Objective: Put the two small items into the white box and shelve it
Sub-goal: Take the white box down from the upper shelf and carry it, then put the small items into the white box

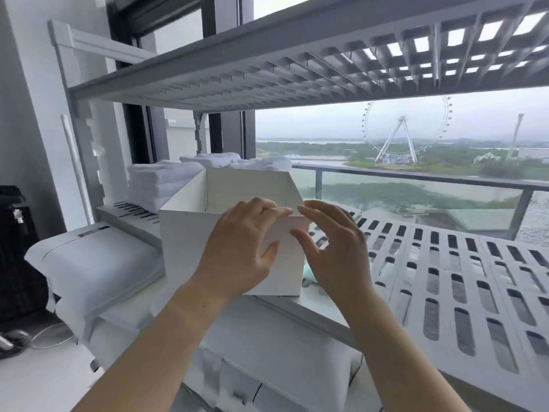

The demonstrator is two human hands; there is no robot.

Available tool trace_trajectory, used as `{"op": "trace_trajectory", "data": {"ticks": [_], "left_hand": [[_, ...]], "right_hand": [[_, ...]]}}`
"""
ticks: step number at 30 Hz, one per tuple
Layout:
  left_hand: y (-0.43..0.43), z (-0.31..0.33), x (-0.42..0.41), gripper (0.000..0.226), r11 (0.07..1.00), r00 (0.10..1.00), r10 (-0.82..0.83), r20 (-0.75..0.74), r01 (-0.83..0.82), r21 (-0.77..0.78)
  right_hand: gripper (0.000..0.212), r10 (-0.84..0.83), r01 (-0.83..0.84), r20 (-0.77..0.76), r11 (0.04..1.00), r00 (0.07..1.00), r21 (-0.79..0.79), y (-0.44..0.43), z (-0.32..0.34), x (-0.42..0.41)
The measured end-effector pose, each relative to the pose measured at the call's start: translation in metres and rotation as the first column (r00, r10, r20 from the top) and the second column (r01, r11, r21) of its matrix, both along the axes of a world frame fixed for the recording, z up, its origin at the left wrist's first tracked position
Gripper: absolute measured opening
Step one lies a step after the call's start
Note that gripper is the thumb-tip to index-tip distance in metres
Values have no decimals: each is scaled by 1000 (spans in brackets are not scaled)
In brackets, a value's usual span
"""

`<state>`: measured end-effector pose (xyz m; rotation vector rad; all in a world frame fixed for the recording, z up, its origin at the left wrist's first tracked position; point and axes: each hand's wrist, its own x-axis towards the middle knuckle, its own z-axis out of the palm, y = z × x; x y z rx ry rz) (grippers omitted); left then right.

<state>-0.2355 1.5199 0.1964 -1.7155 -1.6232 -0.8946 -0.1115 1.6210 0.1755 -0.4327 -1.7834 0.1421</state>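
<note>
An open white box (190,242) stands on the slatted white shelf (445,263), near its left end. My left hand (240,248) lies against the box's front wall, its fingertips curled over the top rim at the right corner. My right hand (332,248) hovers at the box's right front corner with fingers spread, touching or just off the wall. The inside of the box is hidden from me. A small pale green thing (309,276) peeks out on the shelf by the box's lower right corner.
Folded white towels (154,179) are stacked behind the box on the shelf. Another slatted shelf (267,63) hangs overhead. White pillows (95,263) sit lower left and below. A black bag (17,239) stands at far left. A window with a railing lies behind.
</note>
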Motion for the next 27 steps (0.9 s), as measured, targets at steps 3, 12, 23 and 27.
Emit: {"op": "trace_trajectory", "data": {"ticks": [3, 12, 23, 27], "left_hand": [[7, -3, 17, 43, 1000, 1000, 15, -4, -15, 16], [49, -42, 73, 41, 997, 991, -58, 120, 62, -35], [98, -83, 84, 51, 964, 959, 69, 274, 7, -267], [105, -91, 81, 63, 928, 960, 146, 240, -48, -371]], "right_hand": [[28, -19, 19, 24, 1000, 1000, 17, 8, 2, 18], [23, -32, 37, 147, 999, 989, -28, 50, -9, 70], [18, 29, -32, 421, 999, 907, 1, 98, -29, 96], [22, 109, -56, 495, 991, 862, -122, 103, -50, 91]]}}
